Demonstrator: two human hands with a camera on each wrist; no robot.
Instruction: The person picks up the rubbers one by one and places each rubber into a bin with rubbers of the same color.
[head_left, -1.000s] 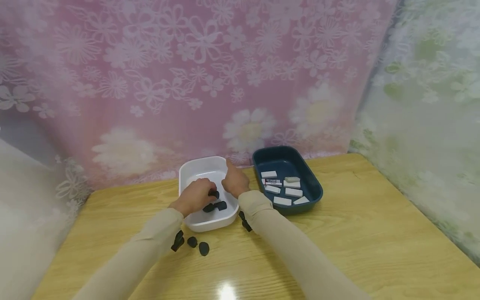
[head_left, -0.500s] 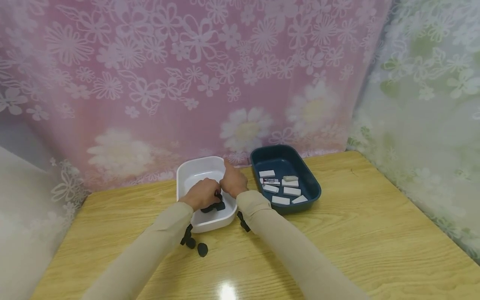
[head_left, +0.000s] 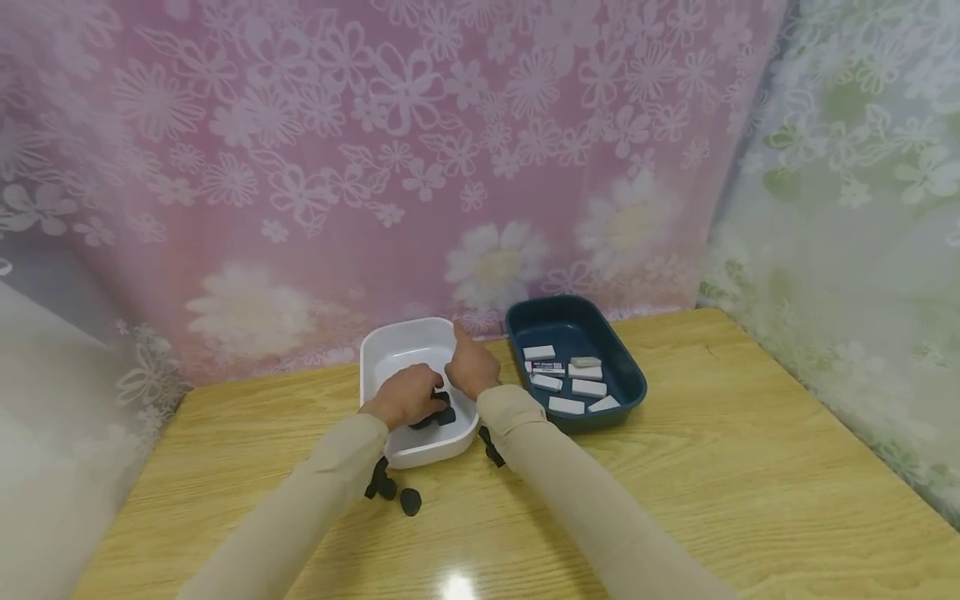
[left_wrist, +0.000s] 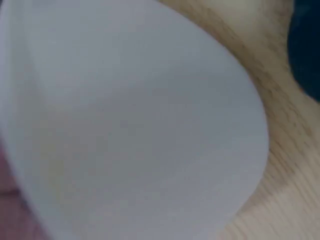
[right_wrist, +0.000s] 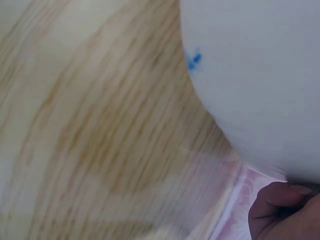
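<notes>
In the head view my left hand (head_left: 408, 393) reaches into the white tray (head_left: 375, 354), its fingers curled round a small black stone-like piece (head_left: 441, 400). Another black piece (head_left: 447, 415) lies under the fingers on the tray floor, and more are partly hidden by the hand. My right hand (head_left: 474, 365) grips the tray's right rim. The right wrist view shows curled fingers (right_wrist: 280, 210) at the tray wall (right_wrist: 260, 75). Blank white tray wall (left_wrist: 150, 125) fills most of the left wrist view.
A dark blue tray (head_left: 636, 387) with several white eraser-like blocks (head_left: 588, 388) stands to the right. Two black pieces, one rounder (head_left: 410, 502) and one nearer the left wrist (head_left: 387, 488), lie on the wooden table (head_left: 712, 467). A pink flowered curtain (head_left: 405, 167) hangs behind.
My left hand has moved right inside the white tray, bringing its black piece down to the others there. The right hand stays on the rim.
</notes>
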